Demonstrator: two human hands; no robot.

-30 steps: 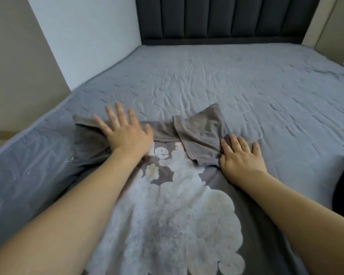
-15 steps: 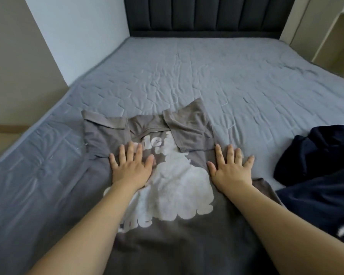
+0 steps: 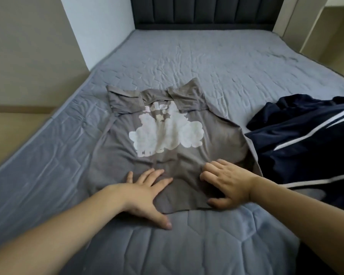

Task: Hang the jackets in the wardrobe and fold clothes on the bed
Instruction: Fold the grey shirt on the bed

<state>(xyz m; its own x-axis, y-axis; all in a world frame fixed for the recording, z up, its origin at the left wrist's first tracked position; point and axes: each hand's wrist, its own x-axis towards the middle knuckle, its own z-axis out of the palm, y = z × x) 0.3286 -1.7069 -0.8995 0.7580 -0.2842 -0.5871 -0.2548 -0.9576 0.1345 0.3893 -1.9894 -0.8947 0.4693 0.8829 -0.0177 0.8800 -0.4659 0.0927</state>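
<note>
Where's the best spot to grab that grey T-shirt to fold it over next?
Probably the bottom hem of the grey T-shirt, coming from the near edge of the bed. The sleeves are already folded inward, the hem lies free nearest the person, and the left hand and right hand already rest there.
</note>
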